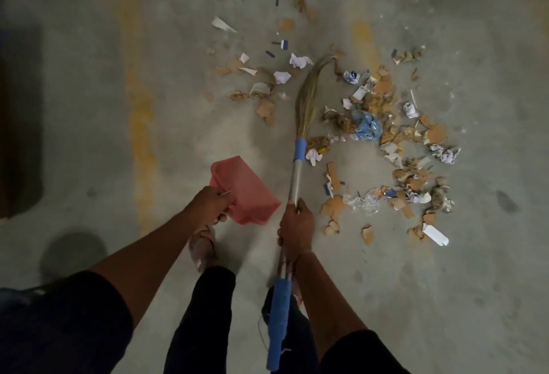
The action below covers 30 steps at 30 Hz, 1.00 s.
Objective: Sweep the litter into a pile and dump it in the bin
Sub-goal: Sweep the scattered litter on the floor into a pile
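Litter point(383, 136) flanks broom point(309, 97) | dustpan point(243, 192) near | floor point(118, 106) yellow-streaked

A grey concrete floor point(124, 142) is streaked with faded yellow painted lines point(139, 106); a dark shape point(20, 124) is seen at far left.

Left hand point(212, 204) gripping, right hand point(295, 229) gripping, both arms extended forward

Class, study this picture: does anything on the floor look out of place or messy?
Yes. Torn brown cardboard and crumpled white paper litter lies scattered, not piled, on the grey concrete floor, on both sides of the straw broom with the blue-wrapped handle.
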Motion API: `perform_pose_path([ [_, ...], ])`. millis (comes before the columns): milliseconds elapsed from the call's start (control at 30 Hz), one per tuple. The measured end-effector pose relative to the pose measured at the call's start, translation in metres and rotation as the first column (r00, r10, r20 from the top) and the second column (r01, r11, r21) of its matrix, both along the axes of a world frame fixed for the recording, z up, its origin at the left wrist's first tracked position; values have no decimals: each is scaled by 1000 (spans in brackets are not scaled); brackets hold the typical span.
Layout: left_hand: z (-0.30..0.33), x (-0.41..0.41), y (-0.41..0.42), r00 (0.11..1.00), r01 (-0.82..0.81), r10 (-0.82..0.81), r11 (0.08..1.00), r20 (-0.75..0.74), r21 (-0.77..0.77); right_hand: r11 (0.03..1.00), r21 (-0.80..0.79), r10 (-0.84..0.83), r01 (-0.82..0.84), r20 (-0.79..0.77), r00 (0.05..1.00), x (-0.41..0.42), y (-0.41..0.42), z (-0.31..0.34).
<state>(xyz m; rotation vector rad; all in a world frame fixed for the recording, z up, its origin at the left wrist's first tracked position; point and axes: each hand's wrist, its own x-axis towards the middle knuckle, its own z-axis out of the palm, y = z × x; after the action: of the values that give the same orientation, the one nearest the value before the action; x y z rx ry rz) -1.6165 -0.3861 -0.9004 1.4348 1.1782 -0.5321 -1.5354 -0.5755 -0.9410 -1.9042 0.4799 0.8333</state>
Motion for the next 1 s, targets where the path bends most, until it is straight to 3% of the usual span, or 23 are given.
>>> perform_pose_path([
  [267, -11, -25, 82, 999, -6, 6, 1000, -37, 13, 957, -117, 275, -265, 85, 958, -17, 100, -29],
  [467, -17, -36, 120, 998, 3, -3, 1000, -66, -3, 830, -206, 523, -518, -34, 852, -5, 166, -38],
  [567, -19, -34, 131, 998, -18, 17, 1000, -57, -18, 794, -221, 556, -567, -115, 823, 4, 180, -35],
  [700, -17, -29, 145, 998, -28, 26, 999, -55, -30, 859, -212, 436, -467, -176, 883, 18, 186, -50],
  [833, -17, -24, 156, 999, -22, 21, 999, -33, -32, 981, -127, 112, -148, -252, 961, 24, 185, -34],
  [1000, -20, -22, 169, 999, -31, 30, 999, -33, -34, 973, -71, -231, 220, -328, 916, 26, 181, -27],
])
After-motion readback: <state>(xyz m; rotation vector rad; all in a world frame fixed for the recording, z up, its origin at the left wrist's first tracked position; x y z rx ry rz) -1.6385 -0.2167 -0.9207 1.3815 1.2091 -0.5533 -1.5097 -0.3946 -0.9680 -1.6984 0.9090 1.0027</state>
